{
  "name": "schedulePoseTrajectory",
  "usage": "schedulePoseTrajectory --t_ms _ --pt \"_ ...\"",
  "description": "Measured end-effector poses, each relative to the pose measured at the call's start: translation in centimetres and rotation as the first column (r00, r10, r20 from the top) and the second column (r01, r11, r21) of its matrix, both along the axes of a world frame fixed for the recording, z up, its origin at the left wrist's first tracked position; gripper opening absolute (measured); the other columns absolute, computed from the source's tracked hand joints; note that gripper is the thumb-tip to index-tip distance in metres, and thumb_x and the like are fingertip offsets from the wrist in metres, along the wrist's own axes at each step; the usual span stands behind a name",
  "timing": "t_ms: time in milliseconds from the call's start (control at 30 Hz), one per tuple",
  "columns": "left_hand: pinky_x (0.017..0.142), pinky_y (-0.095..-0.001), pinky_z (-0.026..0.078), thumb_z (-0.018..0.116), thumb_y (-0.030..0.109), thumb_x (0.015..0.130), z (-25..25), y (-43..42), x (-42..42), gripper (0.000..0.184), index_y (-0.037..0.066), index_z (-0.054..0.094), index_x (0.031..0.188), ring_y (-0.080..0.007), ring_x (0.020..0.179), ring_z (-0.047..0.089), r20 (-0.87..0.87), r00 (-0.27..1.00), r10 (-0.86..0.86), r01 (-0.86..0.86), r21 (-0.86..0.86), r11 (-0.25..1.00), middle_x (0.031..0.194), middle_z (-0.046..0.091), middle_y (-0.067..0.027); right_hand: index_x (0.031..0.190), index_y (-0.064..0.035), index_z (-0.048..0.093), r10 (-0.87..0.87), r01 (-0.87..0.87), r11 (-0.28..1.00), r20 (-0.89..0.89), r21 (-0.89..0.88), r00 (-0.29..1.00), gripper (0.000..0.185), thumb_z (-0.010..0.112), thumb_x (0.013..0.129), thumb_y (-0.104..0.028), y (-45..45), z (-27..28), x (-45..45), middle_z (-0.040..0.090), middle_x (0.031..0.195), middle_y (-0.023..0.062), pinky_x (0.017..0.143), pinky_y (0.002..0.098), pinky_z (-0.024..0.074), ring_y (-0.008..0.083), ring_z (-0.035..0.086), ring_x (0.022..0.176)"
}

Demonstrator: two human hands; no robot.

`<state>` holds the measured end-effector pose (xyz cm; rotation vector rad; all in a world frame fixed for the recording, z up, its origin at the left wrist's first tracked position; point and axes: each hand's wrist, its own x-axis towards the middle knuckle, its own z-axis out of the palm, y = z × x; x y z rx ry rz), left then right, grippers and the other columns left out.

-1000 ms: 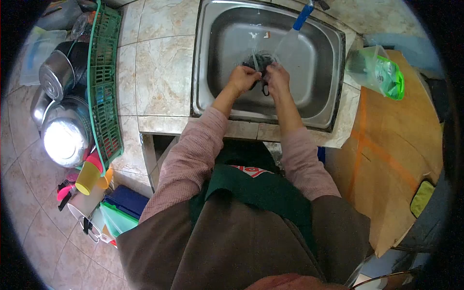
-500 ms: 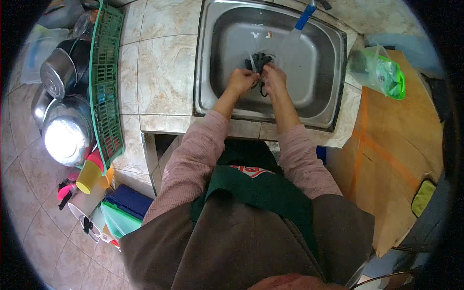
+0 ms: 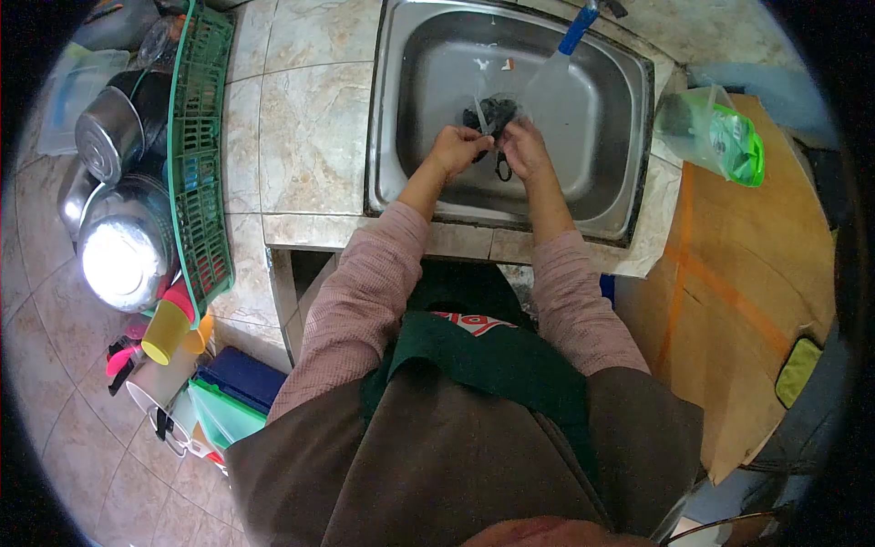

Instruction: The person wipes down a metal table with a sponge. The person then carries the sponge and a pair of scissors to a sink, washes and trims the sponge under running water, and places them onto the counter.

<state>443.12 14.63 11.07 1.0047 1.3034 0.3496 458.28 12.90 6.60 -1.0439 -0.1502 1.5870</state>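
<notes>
Inside the steel sink point(image 3: 583, 196), my left hand point(image 3: 456, 151) pinches what looks like a pair of scissors point(image 3: 480, 113). A pale narrow blade points up and away from its fingertips, and a dark loop like a handle hangs below, between the hands. My right hand point(image 3: 526, 150) is curled at the right side of a dark, wet-looking bunch point(image 3: 500, 111), its fingers touching it. The bunch lies behind the blade; whether it is cloth or a scrubber I cannot tell. Fingertips of both hands are partly hidden.
Water runs from a blue-handled tap point(image 3: 578, 32) into the sink. Food scraps point(image 3: 508, 65) lie near the back. A green rack point(image 3: 199, 164) and metal pots point(image 3: 128, 242) stand left. At right, a clear container point(image 3: 711, 137) with a green rim sits by cardboard point(image 3: 729, 273).
My right hand has shifted slightly right and its fingers have spread a little. The dark bunch now sits a bit wider, and the dark loop shows more clearly between the hands.
</notes>
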Motion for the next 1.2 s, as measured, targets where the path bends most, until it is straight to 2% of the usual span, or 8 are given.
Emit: schedulePoseTrajectory --t_ms 433,600,700,767,867,900,1000,1200 --pt "0.034 -0.0239 0.027 0.067 0.032 0.075 0.7 -0.1 0.2 0.03 0.003 0.065 0.08 -0.0073 0.037 0.036 -0.024 0.999 -0.038 0.037 -0.058 0.998 0.051 0.048 0.0001 0.118 0.0016 0.041 0.079 -0.078 0.997 0.168 -0.014 0.983 0.039 0.046 0.08 0.003 -0.2 1.5 0.1 0.051 0.104 0.0109 0.078 0.0337 0.0443 0.0217 0.052 0.091" --pt "0.034 -0.0233 0.025 0.067 0.033 0.075 -1.0 0.0 0.3 0.029 0.004 0.065 0.078 -0.0061 0.038 0.035 -0.004 0.999 -0.045 0.045 -0.08 0.996 0.05 0.045 0.0022 0.114 0.0033 0.044 0.143 -0.092 0.98 0.3 -0.177 0.943 0.036 0.048 0.079 -0.001 -0.7 2.6 0.5 0.052 0.103 0.0108 0.078 0.0323 0.0437 0.0213 0.053 0.092" --pt "0.04 -0.0273 0.036 0.067 0.033 0.074 -1.7 0.6 -0.2 0.03 0.004 0.066 0.08 -0.0115 0.044 0.048 0.036 0.997 0.067 -0.064 -0.081 0.995 0.055 0.054 -0.0028 0.112 0.0035 0.045 0.053 -0.011 0.987 0.254 -0.163 0.966 0.035 0.05 0.078 0.0 -1.3 0.5 1.8 0.053 0.1 0.0097 0.076 0.0307 0.0441 0.0204 0.054 0.091" --pt "0.055 -0.035 0.046 0.063 0.032 0.075 -2.2 0.8 -0.4 0.03 0.004 0.066 0.086 -0.0239 0.062 0.062 -0.387 0.921 -0.04 0.195 0.37 0.908 0.069 0.063 -0.0121 0.112 0.0034 0.045 0.048 -0.015 0.992 0.266 -0.125 0.963 0.036 0.053 0.077 0.0 -1.6 -0.5 1.9 0.054 0.1 0.0099 0.075 0.0298 0.0443 0.0198 0.054 0.09" --pt "0.076 -0.0394 0.047 0.059 0.026 0.075 1.9 1.1 1.1 0.024 0.006 0.066 0.085 -0.0313 0.089 0.059 -0.632 0.76 -0.15 0.383 0.249 0.89 0.086 0.062 -0.0177 0.11 0.0028 0.048 0.013 -0.003 1.0 0.442 -0.024 0.897 0.038 0.059 0.073 0.001 -1.1 0.2 -0.3 0.055 0.099 0.01 0.074 0.0283 0.0448 0.0188 0.055 0.088" --pt "0.076 -0.0394 0.047 0.059 0.026 0.075 2.2 1.2 1.5 0.024 0.006 0.066 0.085 -0.0313 0.089 0.059 -0.63 0.762 -0.151 0.384 0.252 0.888 0.086 0.062 -0.0177 0.107 0.0023 0.049 -0.024 0.0 0.999 0.593 0.041 0.805 0.038 0.062 0.071 0.001 -0.8 0.2 -1.1 0.056 0.098 0.01 0.073 0.0277 0.0452 0.0182 0.055 0.087" --pt "0.076 -0.0386 0.048 0.057 0.021 0.075 2.8 1.4 2.0 0.02 0.007 0.066 0.085 -0.0296 0.087 0.061 -0.712 0.678 -0.184 0.44 0.192 0.877 0.088 0.063 -0.016 0.103 0.0013 0.052 -0.097 0.033 0.992 0.562 0.123 0.821 0.038 0.065 0.068 0.002 -0.9 0.1 -2.2 0.058 0.095 0.0101 0.072 0.0275 0.0456 0.0179 0.056 0.084" --pt "0.074 -0.0389 0.049 0.057 0.017 0.072 3.7 2.1 1.7 0.019 0.004 0.065 0.083 -0.0315 0.084 0.061 -0.736 0.585 -0.34 0.641 0.164 0.75 0.086 0.063 -0.0165 0.101 -0.0031 0.053 -0.022 0.021 1.0 0.67 0.008 0.742 0.038 0.063 0.066 0.008 -0.7 0.2 -1.8 0.058 0.093 0.01 0.074 0.0285 0.0456 0.018 0.056 0.084"
